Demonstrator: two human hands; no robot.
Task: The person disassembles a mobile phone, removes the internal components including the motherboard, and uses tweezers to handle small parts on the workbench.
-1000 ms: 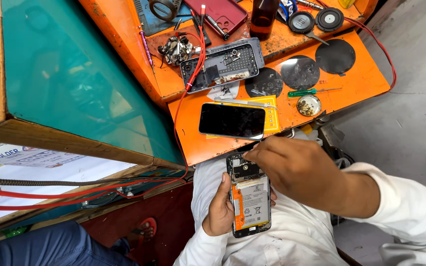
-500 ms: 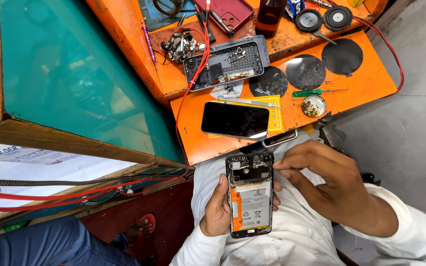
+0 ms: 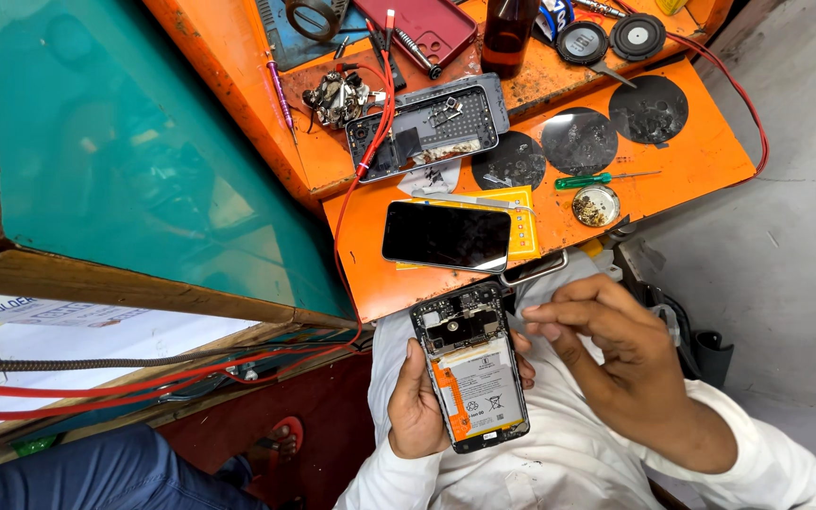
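My left hand (image 3: 419,401) grips an opened phone (image 3: 470,366) from below, its back cover off, with the circuit board at the top and a white battery with an orange strip showing. My right hand (image 3: 606,345) hovers just right of the phone's upper end, fingers curled and pinched together near the board; whether anything small sits between the fingertips is too fine to see. The phone is held over my lap in a white shirt.
An orange workbench (image 3: 701,156) holds a black-screened phone (image 3: 446,235) on a yellow pad, a grey phone frame (image 3: 427,126), a green screwdriver (image 3: 586,179), a small round dish (image 3: 596,205), dark round pads, a red phone case (image 3: 422,26), and a red wire. A teal glass counter (image 3: 125,161) lies left.
My right hand has drawn back from on top of the phone's upper end to its right side, uncovering the circuit board. The left hand keeps the phone, now slightly lower.
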